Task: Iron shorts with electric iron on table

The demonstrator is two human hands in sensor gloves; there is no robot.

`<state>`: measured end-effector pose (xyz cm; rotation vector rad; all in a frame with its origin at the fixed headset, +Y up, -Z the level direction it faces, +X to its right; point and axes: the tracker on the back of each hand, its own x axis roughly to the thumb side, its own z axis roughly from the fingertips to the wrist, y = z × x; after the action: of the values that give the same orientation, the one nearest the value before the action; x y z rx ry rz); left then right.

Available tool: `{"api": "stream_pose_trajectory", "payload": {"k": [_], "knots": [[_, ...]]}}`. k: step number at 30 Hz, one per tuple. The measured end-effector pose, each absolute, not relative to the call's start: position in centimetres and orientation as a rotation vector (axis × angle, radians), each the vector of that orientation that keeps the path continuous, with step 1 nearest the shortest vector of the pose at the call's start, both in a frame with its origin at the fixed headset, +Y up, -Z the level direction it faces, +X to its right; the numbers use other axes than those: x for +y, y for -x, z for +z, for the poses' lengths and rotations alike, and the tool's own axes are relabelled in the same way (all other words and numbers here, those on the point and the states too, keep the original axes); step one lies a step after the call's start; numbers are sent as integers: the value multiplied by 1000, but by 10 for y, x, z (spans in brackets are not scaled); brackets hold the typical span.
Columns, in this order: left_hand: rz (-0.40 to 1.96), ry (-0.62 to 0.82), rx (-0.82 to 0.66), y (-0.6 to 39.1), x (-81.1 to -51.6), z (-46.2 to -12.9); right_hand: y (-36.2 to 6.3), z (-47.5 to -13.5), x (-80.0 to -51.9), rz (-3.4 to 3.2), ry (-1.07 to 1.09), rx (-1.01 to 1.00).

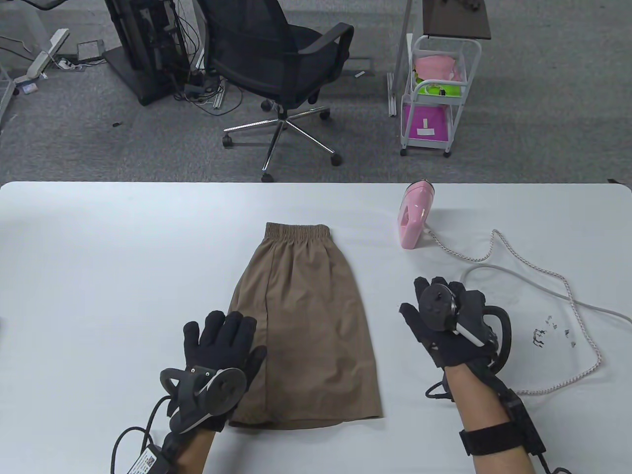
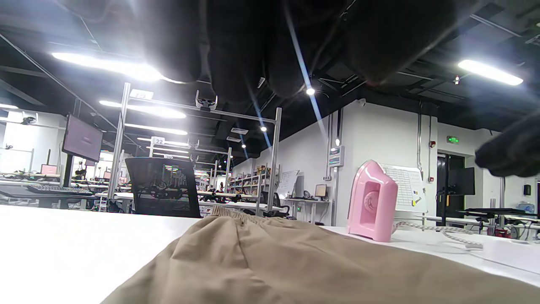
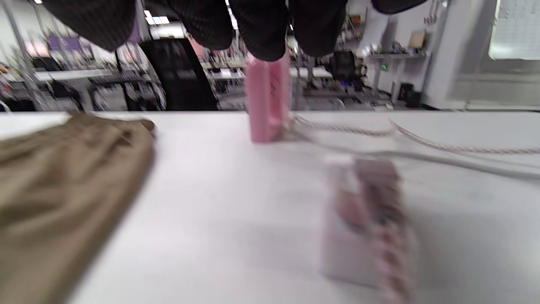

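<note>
Brown shorts (image 1: 306, 326) lie flat on the white table (image 1: 98, 276), folded lengthwise, waistband at the far end. They also show in the left wrist view (image 2: 295, 266) and the right wrist view (image 3: 55, 190). A pink electric iron (image 1: 414, 215) stands upright at the back right, also in the left wrist view (image 2: 372, 202) and the right wrist view (image 3: 266, 101). My left hand (image 1: 222, 345) rests open with fingers spread on the shorts' lower left edge. My right hand (image 1: 434, 311) is open and empty above the table, between the shorts and the iron.
The iron's braided cord (image 1: 568, 296) loops across the right side of the table. Small dark bits (image 1: 548, 333) lie near it. A blurred pinkish object (image 3: 367, 219) shows in the right wrist view. An office chair (image 1: 276, 64) and a white cart (image 1: 437, 94) stand beyond the far edge.
</note>
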<state>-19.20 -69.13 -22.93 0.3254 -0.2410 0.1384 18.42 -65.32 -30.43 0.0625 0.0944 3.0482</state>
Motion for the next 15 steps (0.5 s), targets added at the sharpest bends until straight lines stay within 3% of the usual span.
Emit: {"api": "stream_pose_trajectory", "payload": {"k": [8,15], "knots": [[131,-294,-242,188,-697,-231,-131,-253,-648,2945,-330,-224],[133,-219,-253,184,-708,-237,-110,-241,-677,2960,-440,-313]]}}
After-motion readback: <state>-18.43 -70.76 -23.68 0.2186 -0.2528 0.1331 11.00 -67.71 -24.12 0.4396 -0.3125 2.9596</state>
